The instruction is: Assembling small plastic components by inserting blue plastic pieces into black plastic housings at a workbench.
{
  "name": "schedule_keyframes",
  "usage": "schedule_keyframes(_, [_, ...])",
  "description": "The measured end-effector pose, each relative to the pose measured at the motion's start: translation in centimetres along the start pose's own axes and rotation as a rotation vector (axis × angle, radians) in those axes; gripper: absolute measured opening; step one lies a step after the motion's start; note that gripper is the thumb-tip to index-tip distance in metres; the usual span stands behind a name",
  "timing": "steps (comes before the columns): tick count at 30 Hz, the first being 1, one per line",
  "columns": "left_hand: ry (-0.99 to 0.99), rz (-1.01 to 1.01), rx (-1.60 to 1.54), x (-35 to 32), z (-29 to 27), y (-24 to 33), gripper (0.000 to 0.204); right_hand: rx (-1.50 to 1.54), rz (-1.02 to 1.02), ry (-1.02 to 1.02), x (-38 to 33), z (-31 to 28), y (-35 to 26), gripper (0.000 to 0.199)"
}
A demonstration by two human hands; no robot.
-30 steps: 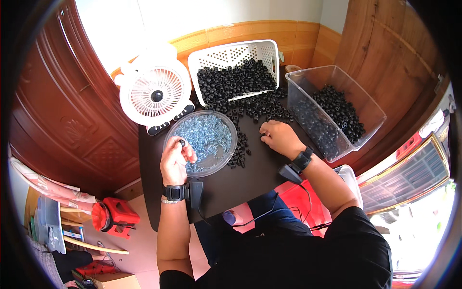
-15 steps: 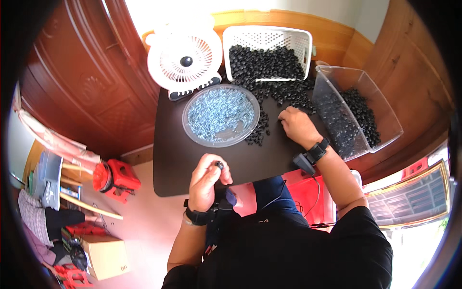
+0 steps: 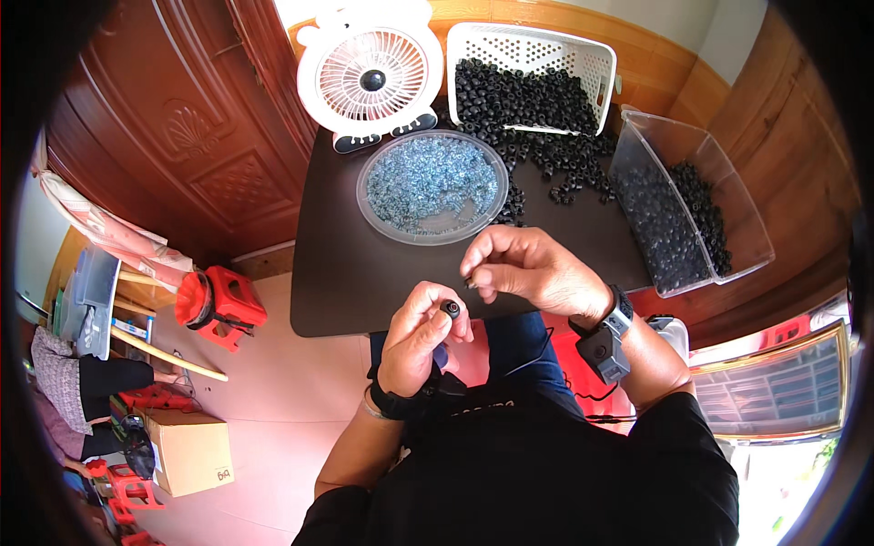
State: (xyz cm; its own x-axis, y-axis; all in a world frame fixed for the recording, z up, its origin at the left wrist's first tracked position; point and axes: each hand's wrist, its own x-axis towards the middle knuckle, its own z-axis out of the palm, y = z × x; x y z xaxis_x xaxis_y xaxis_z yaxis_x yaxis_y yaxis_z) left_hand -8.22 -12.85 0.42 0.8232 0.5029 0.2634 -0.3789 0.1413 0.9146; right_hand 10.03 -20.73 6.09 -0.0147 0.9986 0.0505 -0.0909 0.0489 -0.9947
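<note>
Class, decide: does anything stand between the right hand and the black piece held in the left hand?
Nothing visible: a small open gap separates the right hand, apparently pinching a tiny dark bit, from the black piece in the left hand. The round tub sits beyond both.

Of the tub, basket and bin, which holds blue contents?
The round tub in front of the fan: it holds small blue pieces, whereas the white basket and clear bin hold black parts.
</note>
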Motion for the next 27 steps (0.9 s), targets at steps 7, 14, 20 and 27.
schedule_keyframes(7, [-0.052,0.013,-0.502,0.0,-0.2,-2.3,0.025,0.167,0.052,-0.059,0.5,1.3,-0.6,0.009])
schedule_keyframes(14, [-0.01,0.028,-0.356,-0.3,-0.4,-1.3,0.024,0.182,0.039,-0.098,0.9,1.5,-0.7,0.009])
schedule_keyframes(20, [0.031,0.016,-0.345,-0.2,0.1,-1.2,0.028,0.101,-0.004,-0.072,1.1,1.4,-0.1,0.009])
schedule_keyframes(27, [0.057,-0.004,-0.283,-0.1,0.3,-0.8,0.028,0.038,0.005,-0.085,1.4,0.9,0.2,0.013])
